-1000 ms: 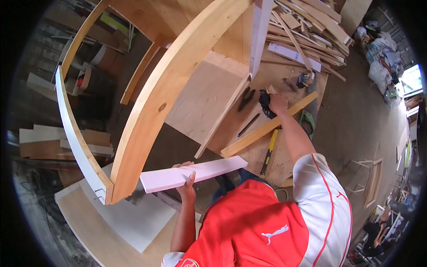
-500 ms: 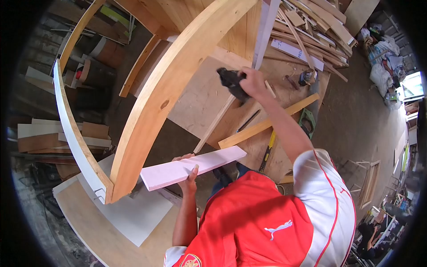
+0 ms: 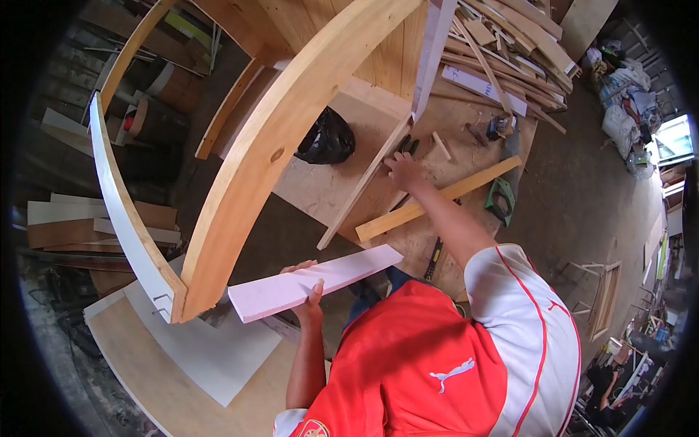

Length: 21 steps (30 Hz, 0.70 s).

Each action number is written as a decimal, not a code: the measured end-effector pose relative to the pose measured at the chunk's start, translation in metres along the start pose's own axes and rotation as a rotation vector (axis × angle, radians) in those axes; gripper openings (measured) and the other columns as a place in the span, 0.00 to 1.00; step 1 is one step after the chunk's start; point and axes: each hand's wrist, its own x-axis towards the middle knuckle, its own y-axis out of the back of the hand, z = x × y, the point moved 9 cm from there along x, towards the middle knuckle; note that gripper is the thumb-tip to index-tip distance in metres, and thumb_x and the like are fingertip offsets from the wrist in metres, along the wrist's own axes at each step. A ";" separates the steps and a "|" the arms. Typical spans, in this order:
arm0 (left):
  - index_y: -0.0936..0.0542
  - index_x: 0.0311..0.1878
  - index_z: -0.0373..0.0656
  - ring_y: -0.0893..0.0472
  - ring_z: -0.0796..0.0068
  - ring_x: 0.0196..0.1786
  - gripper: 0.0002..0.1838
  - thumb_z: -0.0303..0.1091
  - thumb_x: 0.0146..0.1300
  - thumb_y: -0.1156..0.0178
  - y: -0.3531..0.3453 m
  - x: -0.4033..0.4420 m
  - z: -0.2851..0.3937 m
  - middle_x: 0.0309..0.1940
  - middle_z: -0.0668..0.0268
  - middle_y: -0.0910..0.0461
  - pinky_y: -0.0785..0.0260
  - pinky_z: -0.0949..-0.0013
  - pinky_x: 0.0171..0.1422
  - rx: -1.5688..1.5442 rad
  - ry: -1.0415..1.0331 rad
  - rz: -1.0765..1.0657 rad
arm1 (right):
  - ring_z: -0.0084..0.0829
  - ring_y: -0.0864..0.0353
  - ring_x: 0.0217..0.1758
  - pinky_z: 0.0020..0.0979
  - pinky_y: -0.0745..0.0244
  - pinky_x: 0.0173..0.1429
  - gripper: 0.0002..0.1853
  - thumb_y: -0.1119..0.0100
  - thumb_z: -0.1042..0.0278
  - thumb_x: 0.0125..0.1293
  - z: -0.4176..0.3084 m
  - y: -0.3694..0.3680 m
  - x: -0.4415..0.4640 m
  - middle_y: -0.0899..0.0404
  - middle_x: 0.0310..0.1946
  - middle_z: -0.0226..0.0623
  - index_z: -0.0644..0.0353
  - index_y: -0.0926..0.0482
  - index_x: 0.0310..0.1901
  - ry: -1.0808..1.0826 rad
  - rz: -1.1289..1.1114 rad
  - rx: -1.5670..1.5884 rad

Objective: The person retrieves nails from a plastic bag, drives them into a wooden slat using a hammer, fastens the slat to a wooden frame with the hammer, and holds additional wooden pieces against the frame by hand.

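Note:
My left hand grips a pale pink board, thumb on top and fingers underneath, above the floor gap. Out over the plywood bench, my right hand reaches with fingers extended and holds nothing that I can see. Its fingertips are beside a thin wooden strip and just below a dark tool, whose kind I cannot make out. A black plastic bag rests farther left, partly hidden behind the curved wooden frame.
A yellowish slat crosses the bench near my right forearm. Close by are a green-handled tool and a black and yellow tool. Stacked offcuts fill the far end. A white-faced curved piece stands left.
My right hand has let go of the black plastic bag, which now sits farther left. The hand has moved down toward the strip. My left hand still holds the pink board, slightly lower.

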 end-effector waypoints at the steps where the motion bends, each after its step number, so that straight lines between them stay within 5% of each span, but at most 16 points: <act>1: 0.36 0.64 0.44 0.20 0.53 0.61 0.40 0.35 0.51 0.24 0.000 -0.001 0.001 0.54 0.53 0.19 0.31 0.50 0.71 -0.006 0.009 0.006 | 0.50 0.28 0.70 0.51 0.23 0.62 0.19 0.35 0.54 0.66 0.015 -0.014 -0.004 0.23 0.63 0.41 0.48 0.17 0.56 0.074 0.025 -0.070; 3: 0.36 0.64 0.44 0.20 0.54 0.61 0.40 0.35 0.51 0.24 0.002 -0.001 0.006 0.54 0.53 0.19 0.31 0.50 0.71 0.020 -0.014 -0.001 | 0.52 0.32 0.74 0.52 0.24 0.64 0.20 0.36 0.49 0.68 0.030 -0.040 -0.008 0.27 0.67 0.42 0.49 0.17 0.57 0.228 0.075 -0.205; 6: 0.36 0.64 0.43 0.20 0.54 0.62 0.40 0.35 0.51 0.24 0.002 -0.001 0.017 0.54 0.53 0.19 0.31 0.50 0.71 0.025 -0.033 0.020 | 0.46 0.33 0.76 0.52 0.33 0.74 0.27 0.36 0.44 0.67 0.035 -0.009 -0.018 0.28 0.69 0.47 0.52 0.20 0.61 0.053 0.090 -0.386; 9: 0.35 0.63 0.43 0.20 0.54 0.62 0.39 0.35 0.51 0.23 0.007 -0.001 0.025 0.55 0.53 0.20 0.31 0.49 0.71 0.021 -0.075 0.045 | 0.48 0.34 0.76 0.48 0.33 0.74 0.32 0.34 0.39 0.66 0.008 0.024 -0.047 0.28 0.70 0.44 0.53 0.21 0.63 -0.056 -0.289 -0.075; 11: 0.35 0.63 0.43 0.21 0.54 0.62 0.39 0.35 0.51 0.23 0.012 -0.001 0.031 0.55 0.53 0.20 0.31 0.49 0.71 0.016 -0.112 0.041 | 0.44 0.32 0.75 0.46 0.37 0.77 0.34 0.31 0.39 0.62 -0.003 -0.007 -0.081 0.27 0.69 0.42 0.51 0.22 0.65 0.164 -0.498 -0.146; 14: 0.36 0.63 0.43 0.21 0.54 0.62 0.39 0.35 0.51 0.24 0.018 0.000 0.040 0.55 0.53 0.21 0.31 0.48 0.72 0.011 -0.163 0.019 | 0.42 0.29 0.73 0.47 0.39 0.78 0.33 0.30 0.48 0.62 -0.007 -0.018 -0.131 0.24 0.66 0.40 0.49 0.24 0.67 0.311 -0.321 -0.160; 21: 0.37 0.65 0.44 0.21 0.54 0.63 0.41 0.36 0.53 0.22 0.029 0.001 0.069 0.57 0.53 0.22 0.31 0.48 0.73 -0.010 -0.248 -0.009 | 0.40 0.27 0.72 0.46 0.38 0.77 0.32 0.30 0.61 0.62 0.011 -0.022 -0.122 0.22 0.63 0.35 0.41 0.25 0.69 0.262 -0.152 -0.148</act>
